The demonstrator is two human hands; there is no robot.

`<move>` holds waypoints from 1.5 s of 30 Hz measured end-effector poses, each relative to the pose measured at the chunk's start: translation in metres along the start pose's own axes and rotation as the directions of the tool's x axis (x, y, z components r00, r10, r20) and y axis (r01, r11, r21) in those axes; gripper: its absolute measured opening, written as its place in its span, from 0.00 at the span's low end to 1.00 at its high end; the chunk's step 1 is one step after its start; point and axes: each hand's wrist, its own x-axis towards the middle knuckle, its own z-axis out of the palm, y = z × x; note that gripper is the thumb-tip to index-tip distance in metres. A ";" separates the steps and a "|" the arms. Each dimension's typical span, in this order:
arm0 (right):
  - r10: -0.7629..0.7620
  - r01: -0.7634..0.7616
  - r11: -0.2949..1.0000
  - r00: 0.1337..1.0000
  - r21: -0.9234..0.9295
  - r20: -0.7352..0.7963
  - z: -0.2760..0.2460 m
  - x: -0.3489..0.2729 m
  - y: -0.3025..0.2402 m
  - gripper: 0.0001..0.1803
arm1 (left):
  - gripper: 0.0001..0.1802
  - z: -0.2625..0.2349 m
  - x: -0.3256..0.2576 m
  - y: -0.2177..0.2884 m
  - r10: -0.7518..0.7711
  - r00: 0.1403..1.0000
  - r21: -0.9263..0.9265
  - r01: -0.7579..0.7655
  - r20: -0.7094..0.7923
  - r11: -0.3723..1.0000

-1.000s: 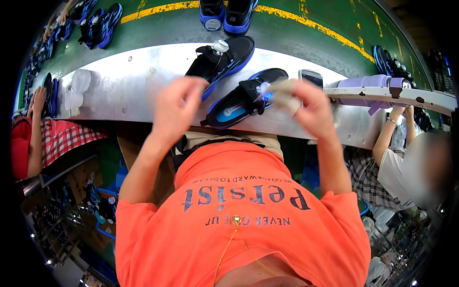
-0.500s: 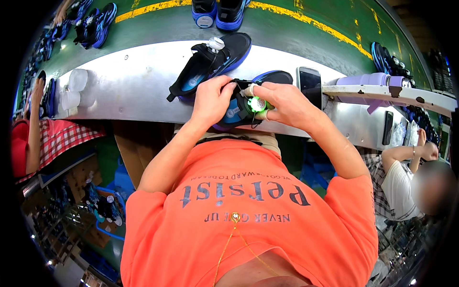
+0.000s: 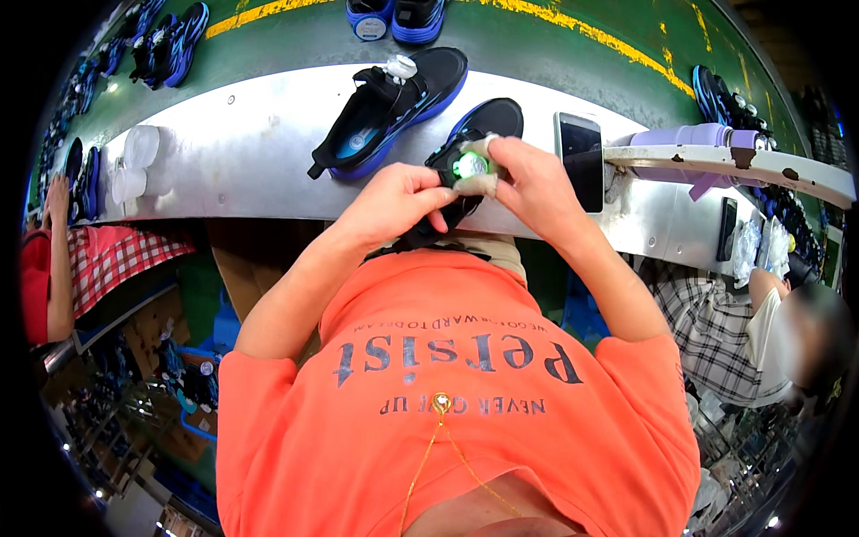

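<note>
A black shoe [image 3: 495, 115] with a blue sole lies in front of me, toe pointing away to the right. My left hand [image 3: 401, 201] is closed, thumb and fingers pinching the black upper near its opening. Pale covers wrap the thumb and forefinger of my right hand [image 3: 530, 182]. Between those fingers is a round clear piece glowing green [image 3: 470, 166], on top of the shoe. The hands hide much of the shoe's middle and heel. Just left and farther off stands a second black shoe [image 3: 438, 76], with a whitish round piece [image 3: 401, 67] on its top.
A dark-screened phone [image 3: 580, 161] lies right of the shoe on the metal bench [image 3: 268, 107]. Beyond it are a lilac bottle [image 3: 684, 136] and a chipped white bar [image 3: 738, 161]. Clear plastic cups [image 3: 141, 148] stand at left. More shoes [image 3: 394, 18] sit on the green surface. Co-workers are on both sides.
The shoe has turned, its toe now more away from me, and its blue insole is out of sight. My left hand has moved down slightly; my right fingers stay around the glowing piece.
</note>
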 end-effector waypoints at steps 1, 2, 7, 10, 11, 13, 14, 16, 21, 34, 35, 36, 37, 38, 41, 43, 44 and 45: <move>0.051 -0.051 0.999 0.998 -0.007 0.041 -0.004 0.003 -0.002 0.22 | 0.10 0.001 -0.002 0.004 -0.022 1.000 -0.008 0.022 -0.003 1.000; 0.043 -0.049 0.997 0.995 0.059 0.095 -0.011 0.009 -0.005 0.21 | 0.11 0.000 -0.004 0.009 -0.041 0.999 -0.016 0.041 -0.016 0.999; 0.032 -0.045 0.969 0.998 0.242 0.056 -0.005 0.006 -0.002 0.20 | 0.11 0.005 -0.007 0.008 -0.066 0.998 -0.167 0.066 0.003 0.984; 0.052 -0.063 0.987 0.996 0.147 0.074 -0.007 0.003 -0.003 0.22 | 0.11 0.009 -0.008 0.008 -0.092 0.996 -0.172 0.093 0.017 0.981; 0.046 -0.059 0.990 0.993 0.125 0.107 -0.012 0.007 -0.007 0.22 | 0.11 0.009 -0.009 0.008 -0.089 0.996 -0.169 0.090 0.014 0.982; -0.015 -0.034 0.966 0.982 0.258 0.186 -0.020 0.010 -0.010 0.20 | 0.10 0.011 -0.011 0.007 -0.095 0.996 -0.170 0.093 -0.002 0.981; 0.017 -0.059 0.962 0.987 0.265 0.160 -0.017 0.008 -0.009 0.20 | 0.10 0.014 -0.012 0.007 -0.098 0.995 -0.176 0.095 -0.009 0.980; 0.080 -0.108 0.954 0.991 0.281 0.109 -0.008 0.003 -0.006 0.20 | 0.10 0.016 -0.010 0.007 -0.101 0.994 -0.164 0.096 -0.028 0.982; 0.031 -0.046 0.994 0.989 0.098 0.146 -0.020 0.009 -0.010 0.17 | 0.10 0.013 -0.011 0.004 -0.160 0.987 -0.188 0.156 -0.006 0.970; 0.116 -0.156 0.940 0.982 0.303 0.146 -0.005 -0.005 -0.018 0.20 | 0.12 0.020 -0.026 0.006 -0.173 0.984 -0.225 0.159 -0.044 0.961; 0.142 -0.157 0.966 0.986 0.208 0.085 0.001 -0.006 -0.021 0.20 | 0.12 0.021 -0.027 0.005 -0.162 0.986 -0.238 0.145 -0.050 0.960; 0.163 -0.164 0.980 0.986 0.110 0.022 0.005 -0.008 -0.022 0.20 | 0.12 0.022 -0.027 0.003 -0.150 0.987 -0.251 0.132 -0.056 0.959; 0.122 -0.133 0.977 0.989 0.164 0.079 -0.002 -0.007 -0.023 0.19 | 0.12 0.022 -0.028 0.002 -0.140 0.988 -0.263 0.119 -0.062 0.957; 0.077 -0.106 0.969 0.988 0.222 0.133 -0.015 -0.005 -0.023 0.19 | 0.12 0.023 -0.030 0.004 -0.159 0.985 -0.262 0.136 -0.068 0.955; -0.002 -0.041 0.919 0.994 0.391 0.108 -0.006 -0.007 -0.016 0.20 | 0.11 0.029 -0.037 0.010 -0.198 0.977 -0.268 0.169 -0.082 0.948; 0.166 -0.189 0.950 0.980 0.249 0.114 -0.006 -0.014 -0.023 0.21 | 0.10 0.033 -0.038 0.011 -0.200 0.975 -0.286 0.166 -0.092 0.944; 0.119 -0.137 0.967 0.988 0.214 0.095 -0.007 -0.013 -0.022 0.21 | 0.10 0.033 -0.038 0.011 -0.196 0.976 -0.273 0.165 -0.091 0.948; 0.071 -0.085 0.980 0.994 0.178 0.079 -0.008 -0.012 -0.020 0.21 | 0.10 0.031 -0.039 0.010 -0.192 0.977 -0.260 0.163 -0.091 0.952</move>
